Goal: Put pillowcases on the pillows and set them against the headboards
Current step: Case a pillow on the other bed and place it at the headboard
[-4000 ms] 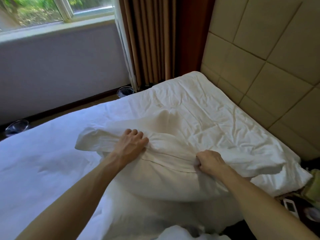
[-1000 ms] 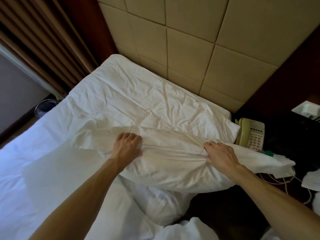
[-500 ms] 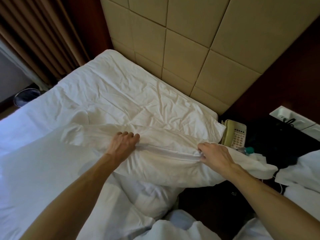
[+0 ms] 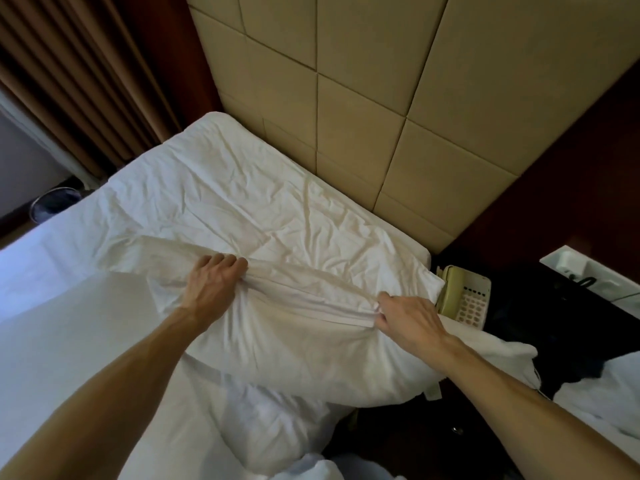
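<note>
Pillow (image 4: 294, 344) lies mid-bed, cased; your left hand (image 4: 211, 289) and right hand (image 4: 408, 318) each pinch its gathered top fabric. Next, probably lift it toward the headboard (image 4: 363, 116) at twelve o'clock.

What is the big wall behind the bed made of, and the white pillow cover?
The headboard looks like padded beige leather or vinyl: smooth square panels with sunken seams. The pillowcase seems thin woven cloth, probably cotton: matte, and it bunches where both hands grip.
</note>
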Available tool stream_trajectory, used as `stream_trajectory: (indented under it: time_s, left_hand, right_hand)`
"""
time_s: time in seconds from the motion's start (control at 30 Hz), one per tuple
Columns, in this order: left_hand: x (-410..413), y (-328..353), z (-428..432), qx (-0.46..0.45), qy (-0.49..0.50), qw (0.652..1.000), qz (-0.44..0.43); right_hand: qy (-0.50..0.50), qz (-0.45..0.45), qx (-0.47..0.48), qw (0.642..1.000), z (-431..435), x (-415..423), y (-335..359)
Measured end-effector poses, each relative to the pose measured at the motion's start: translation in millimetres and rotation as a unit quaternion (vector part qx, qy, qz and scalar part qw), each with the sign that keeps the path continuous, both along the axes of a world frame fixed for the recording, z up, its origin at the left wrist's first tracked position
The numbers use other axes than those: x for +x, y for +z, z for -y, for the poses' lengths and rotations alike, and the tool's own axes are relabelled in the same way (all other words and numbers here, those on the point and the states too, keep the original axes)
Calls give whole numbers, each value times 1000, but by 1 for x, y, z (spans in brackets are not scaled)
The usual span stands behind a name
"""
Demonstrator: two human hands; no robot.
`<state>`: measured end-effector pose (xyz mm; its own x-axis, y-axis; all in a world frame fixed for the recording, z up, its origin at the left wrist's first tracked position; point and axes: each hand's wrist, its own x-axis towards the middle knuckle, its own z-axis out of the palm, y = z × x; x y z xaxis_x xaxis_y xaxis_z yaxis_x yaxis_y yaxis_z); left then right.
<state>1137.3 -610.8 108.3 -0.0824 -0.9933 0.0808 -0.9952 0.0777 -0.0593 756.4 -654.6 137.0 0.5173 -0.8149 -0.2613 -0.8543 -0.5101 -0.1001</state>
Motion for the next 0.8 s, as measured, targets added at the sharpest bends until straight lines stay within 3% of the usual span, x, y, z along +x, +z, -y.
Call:
stream_trajectory:
  time_s: [0.4,0.5,0.8]
  left_hand:
    - [-23,140,144,-128,-6,992,5]
    - [-40,162,173,-131,-31,990,47]
    - [-83,185,280,-134,-112,983,53]
  right_hand:
    - [-87,72,-83,990,115,-32,144]
    - [-112,78,-100,986,126,-48,156]
    - [-160,41,-132,977,182,-90,169]
